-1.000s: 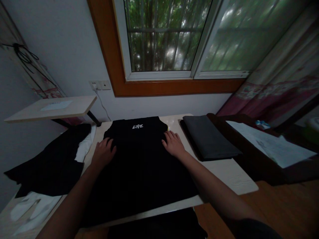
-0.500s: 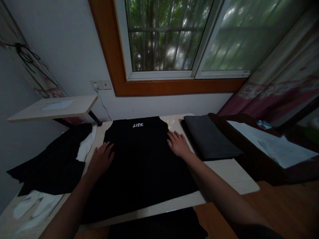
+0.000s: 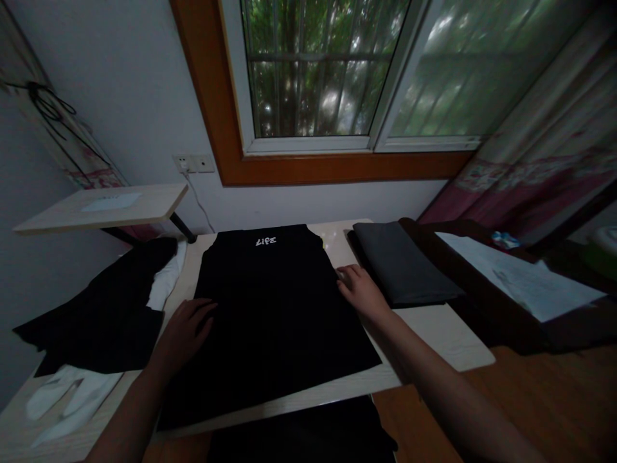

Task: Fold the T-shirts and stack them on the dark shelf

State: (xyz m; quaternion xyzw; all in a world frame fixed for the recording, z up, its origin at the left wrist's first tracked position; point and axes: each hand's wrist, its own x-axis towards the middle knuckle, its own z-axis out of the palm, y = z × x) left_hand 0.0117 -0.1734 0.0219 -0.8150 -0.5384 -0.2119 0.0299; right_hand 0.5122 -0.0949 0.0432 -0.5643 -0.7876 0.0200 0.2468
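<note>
A black fabric piece (image 3: 277,315), cut like a garment panel with narrower shoulders at the far end, lies flat on the pale table. White handwritten marks (image 3: 266,242) show near its far edge. My left hand (image 3: 186,334) rests on the panel's left side, fingers extended and a little apart. At the right edge of the cloth is my right hand (image 3: 364,290), its fingers loosely bent and touching down near that edge. Neither hand visibly grips anything. Right of the panel lies a folded dark grey cloth (image 3: 407,263).
Black cloth (image 3: 110,302) and white pieces (image 3: 72,399) lie to the left under a small raised shelf (image 3: 101,209). More black fabric (image 3: 303,434) is below the table's front edge. A pale sheet (image 3: 518,276) lies on dark brown material (image 3: 429,235) at right.
Both hands have slid nearer to me along the sides of the black panel. The right hand has also shifted slightly outward. The panel stays nearly in place.
</note>
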